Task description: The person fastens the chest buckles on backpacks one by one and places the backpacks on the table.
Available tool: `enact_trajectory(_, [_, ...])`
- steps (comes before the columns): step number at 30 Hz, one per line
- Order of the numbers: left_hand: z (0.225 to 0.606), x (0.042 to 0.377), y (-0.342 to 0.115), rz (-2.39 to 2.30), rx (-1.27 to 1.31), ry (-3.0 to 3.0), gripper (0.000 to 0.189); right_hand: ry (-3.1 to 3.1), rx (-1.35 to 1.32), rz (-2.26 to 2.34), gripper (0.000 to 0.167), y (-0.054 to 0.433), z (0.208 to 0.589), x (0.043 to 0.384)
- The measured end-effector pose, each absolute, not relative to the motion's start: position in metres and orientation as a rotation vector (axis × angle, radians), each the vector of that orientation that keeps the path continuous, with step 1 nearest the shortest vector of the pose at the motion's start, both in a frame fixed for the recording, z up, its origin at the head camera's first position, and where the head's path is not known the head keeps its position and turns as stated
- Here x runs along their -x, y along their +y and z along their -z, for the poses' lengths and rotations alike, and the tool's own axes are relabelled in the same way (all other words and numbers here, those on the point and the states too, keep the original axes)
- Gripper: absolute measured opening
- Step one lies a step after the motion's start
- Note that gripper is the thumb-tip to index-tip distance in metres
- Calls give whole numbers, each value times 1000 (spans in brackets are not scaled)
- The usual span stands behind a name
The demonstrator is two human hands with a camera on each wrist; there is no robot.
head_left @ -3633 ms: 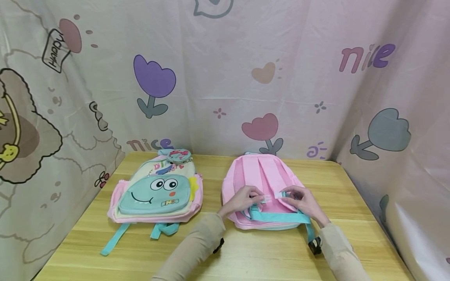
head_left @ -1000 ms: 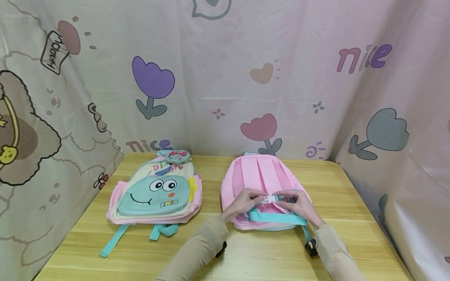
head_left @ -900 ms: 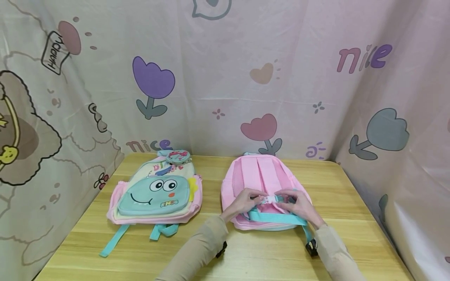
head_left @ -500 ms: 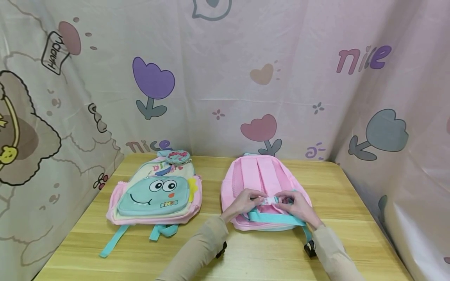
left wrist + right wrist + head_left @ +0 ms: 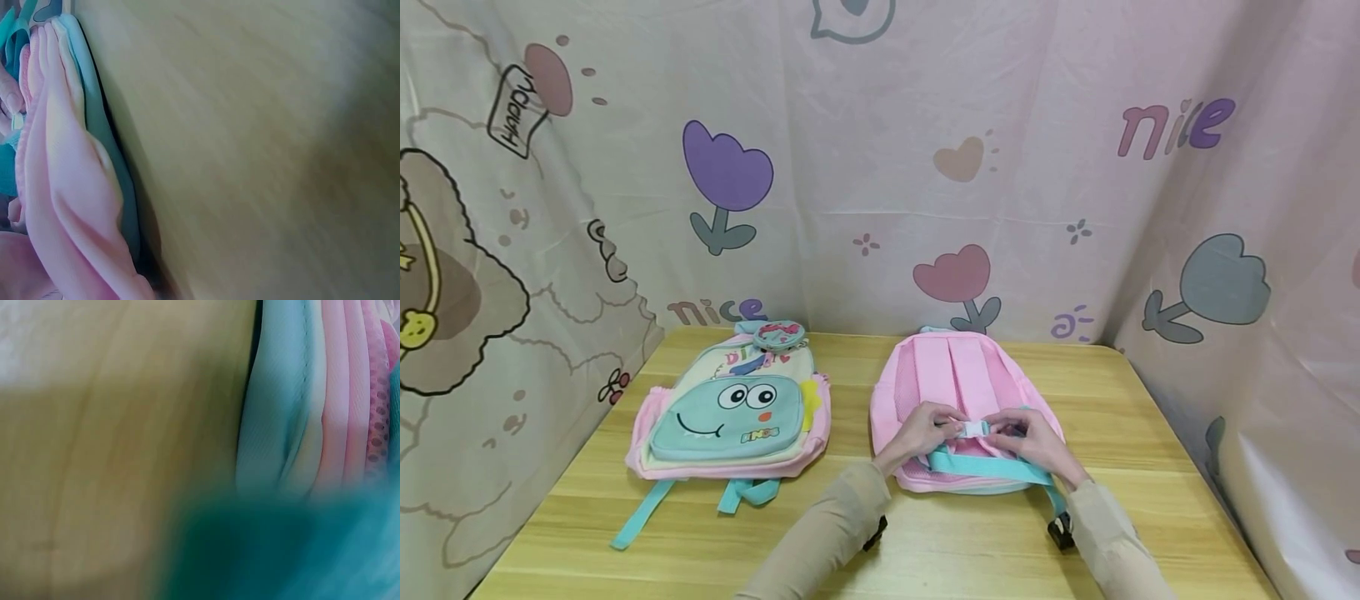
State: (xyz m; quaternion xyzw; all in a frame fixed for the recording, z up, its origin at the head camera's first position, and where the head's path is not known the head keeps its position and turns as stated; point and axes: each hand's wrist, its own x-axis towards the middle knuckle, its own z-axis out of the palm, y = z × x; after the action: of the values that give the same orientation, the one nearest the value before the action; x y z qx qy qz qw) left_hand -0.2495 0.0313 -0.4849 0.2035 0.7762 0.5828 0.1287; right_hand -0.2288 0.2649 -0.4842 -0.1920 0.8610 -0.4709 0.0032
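A pink backpack (image 5: pixel 951 371) lies straps-up on the table in the head view. Over its lower part, a small white side-release buckle (image 5: pixel 974 429) joins the two sides of a teal strap. My left hand (image 5: pixel 921 431) pinches the buckle's left end between thumb and fingers. On the other side, my right hand (image 5: pixel 1036 435) pinches its right end by the teal webbing. In the left wrist view, the bag's pink side (image 5: pixel 72 181) fills the left, with a fingertip at the edge. The right wrist view shows the bag's layered edge (image 5: pixel 337 394) and a blurred teal strap (image 5: pixel 281 550).
To the left lies a second backpack (image 5: pixel 730 412), front up, with a smiling face and a round pouch (image 5: pixel 779 335). Its teal straps (image 5: pixel 643 512) trail forward. A wooden table (image 5: pixel 955 550) carries both bags; a printed curtain (image 5: pixel 865 167) hangs behind.
At first the buckle's two halves were apart, one in each hand. By a second ago they had come together. Since then the hands have stayed at the buckle, with small finger shifts.
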Motion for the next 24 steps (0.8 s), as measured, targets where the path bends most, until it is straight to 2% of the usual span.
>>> enact_trajectory(24, [484,249,26,-1587,-577,2315,18,2669,707,1533,25,269,489,231])
